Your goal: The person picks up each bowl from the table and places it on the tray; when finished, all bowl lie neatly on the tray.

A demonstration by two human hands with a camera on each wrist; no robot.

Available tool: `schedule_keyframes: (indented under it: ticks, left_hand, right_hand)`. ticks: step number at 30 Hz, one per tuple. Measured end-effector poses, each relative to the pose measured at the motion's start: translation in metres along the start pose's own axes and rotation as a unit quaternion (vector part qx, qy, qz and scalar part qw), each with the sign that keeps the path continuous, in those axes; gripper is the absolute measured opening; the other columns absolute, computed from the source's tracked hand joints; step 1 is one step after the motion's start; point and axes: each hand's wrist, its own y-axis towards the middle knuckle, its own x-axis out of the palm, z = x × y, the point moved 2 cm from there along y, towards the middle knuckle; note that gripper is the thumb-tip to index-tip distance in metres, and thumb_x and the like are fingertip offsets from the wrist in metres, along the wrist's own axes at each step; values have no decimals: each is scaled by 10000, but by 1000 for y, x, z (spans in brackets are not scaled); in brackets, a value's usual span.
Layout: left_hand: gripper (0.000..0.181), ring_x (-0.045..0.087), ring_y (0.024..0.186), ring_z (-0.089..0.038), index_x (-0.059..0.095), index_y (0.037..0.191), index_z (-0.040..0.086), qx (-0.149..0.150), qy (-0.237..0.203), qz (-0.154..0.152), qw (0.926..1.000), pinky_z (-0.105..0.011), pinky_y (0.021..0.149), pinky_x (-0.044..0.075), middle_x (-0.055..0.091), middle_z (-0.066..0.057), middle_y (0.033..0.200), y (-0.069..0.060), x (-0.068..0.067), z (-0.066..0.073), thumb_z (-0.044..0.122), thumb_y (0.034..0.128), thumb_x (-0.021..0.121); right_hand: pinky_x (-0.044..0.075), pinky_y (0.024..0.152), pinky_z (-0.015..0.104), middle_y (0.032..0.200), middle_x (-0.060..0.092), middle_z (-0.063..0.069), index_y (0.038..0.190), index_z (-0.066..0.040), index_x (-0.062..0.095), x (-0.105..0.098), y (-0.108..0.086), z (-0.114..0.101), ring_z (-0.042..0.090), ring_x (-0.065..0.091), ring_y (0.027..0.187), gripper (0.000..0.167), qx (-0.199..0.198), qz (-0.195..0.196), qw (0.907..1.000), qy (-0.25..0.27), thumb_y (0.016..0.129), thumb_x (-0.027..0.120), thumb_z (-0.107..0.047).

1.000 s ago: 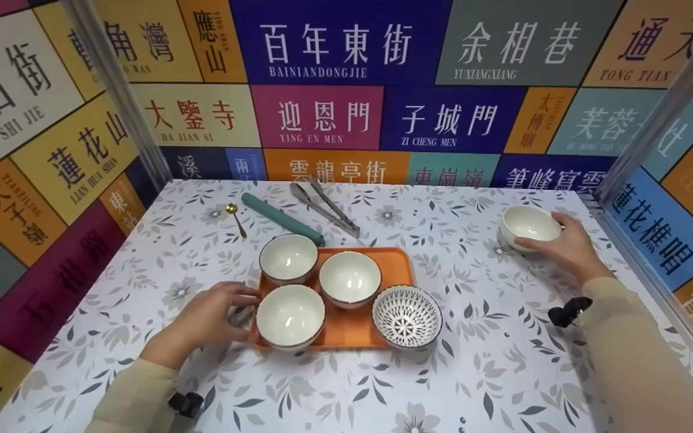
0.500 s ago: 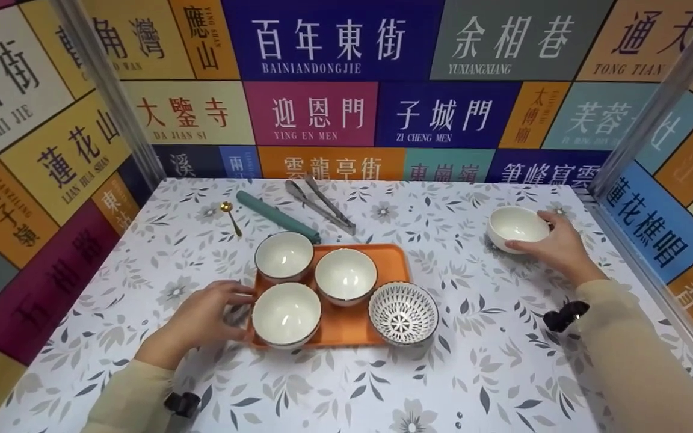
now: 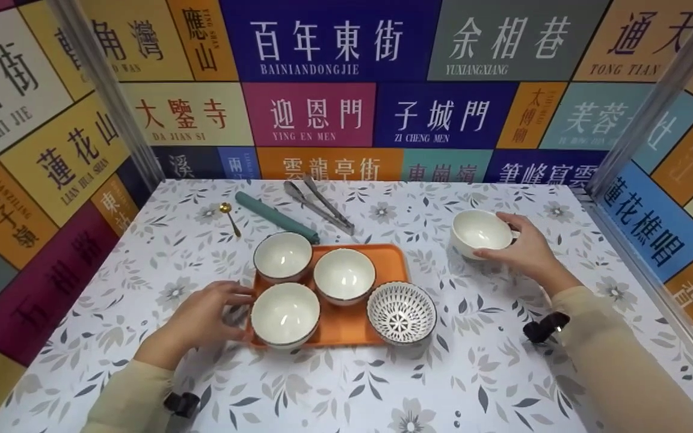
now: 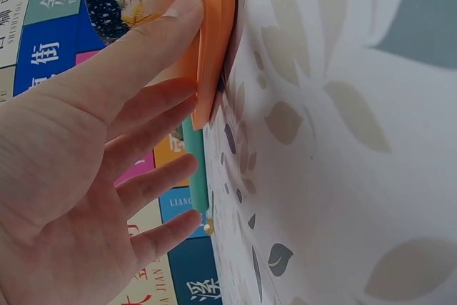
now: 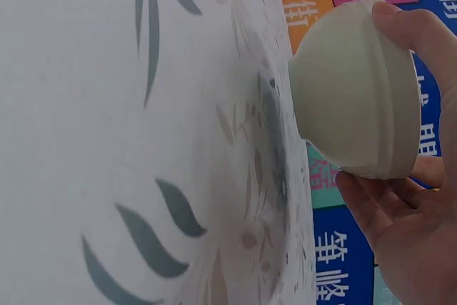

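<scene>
My right hand [image 3: 524, 249] grips a plain white bowl [image 3: 480, 231] by its side, at the right of the table. In the right wrist view, the thumb is on one side of this bowl [image 5: 350, 91] and the fingers are on the other. Its base is close to the cloth; whether it touches is unclear. My left hand [image 3: 211, 316] rests at the left edge of an orange tray [image 3: 346, 331], fingers extended. In the left wrist view, the thumb and nearest fingertips meet the tray's rim [image 4: 214, 41]. Three white-lined bowls [image 3: 344, 275] and a black-patterned bowl [image 3: 402, 313] stand on the tray.
Behind the tray lie a green rolled item [image 3: 277, 218], metal tongs [image 3: 319, 207] and a small gold spoon [image 3: 230, 218]. A floral cloth [image 3: 473, 373] covers the table. Sign-printed panels [image 3: 328, 42] enclose the back and sides.
My right hand has carried the white bowl left, closer to the tray. The left hand and the bowls on the tray have stayed put; the head view has shifted slightly.
</scene>
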Motion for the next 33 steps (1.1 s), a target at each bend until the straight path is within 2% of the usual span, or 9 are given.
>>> schedule_keyframes:
  ticks: [8, 16, 20, 25, 28, 33]
  left_hand:
    - [664, 465, 1444, -318, 726, 1305, 182, -240, -71, -98, 9996, -614, 1190, 365, 625, 3, 1446, 0, 0, 1, 293, 693, 959]
    - [660, 477, 1431, -325, 725, 1306, 184, -232, -76, -87, 9997, -625, 1177, 373, 623, 0, 1446, 0, 0, 0, 280, 695, 955]
    - [671, 476, 1434, -317, 724, 1307, 179, -263, -55, -79, 9996, -613, 1183, 372, 622, 3, 1448, 0, 1, 0, 281, 687, 958]
    - [647, 492, 1419, -329, 740, 1284, 156, -60, 11, 14, 10000, -619, 1162, 394, 640, -15, 1426, 0, 0, 1, 289, 690, 959]
    - [622, 498, 1413, -326, 753, 1265, 156, 43, 70, 48, 10000, -616, 1148, 410, 649, -14, 1414, 0, 0, 1, 303, 697, 959]
    - [634, 491, 1420, -330, 749, 1271, 163, -13, 59, 1, 10000, -621, 1153, 401, 648, -11, 1419, 0, 1, 0, 308, 691, 961]
  right_hand:
    - [465, 1120, 578, 1602, 400, 190, 1578, -68, 394, 24, -4, -28, 442, 456, 1395, 1132, -461, -235, 9980, 355, 676, 969, -438]
    - [461, 1137, 571, 1562, 454, 137, 1536, -82, 466, 45, -1, -56, 411, 512, 1368, 1036, -1072, -662, 9883, 864, 666, 994, -275]
    - [454, 1154, 547, 1558, 465, 105, 1525, -105, 485, 55, 1, -65, 361, 501, 1385, 1019, -1265, -846, 9845, 874, 659, 998, -267]
    - [461, 1151, 521, 1567, 467, 82, 1533, -122, 484, 66, 3, -73, 319, 505, 1382, 1026, -1465, -1049, 9802, 824, 661, 996, -295]
    - [486, 1126, 517, 1580, 458, 66, 1544, -147, 474, 71, 4, -77, 317, 523, 1371, 1037, -1494, -1147, 9788, 805, 663, 993, -322]
    - [489, 1122, 532, 1612, 411, 81, 1548, -161, 470, 81, 6, -84, 351, 503, 1393, 1030, -1427, -1337, 9768, 873, 671, 988, -315]
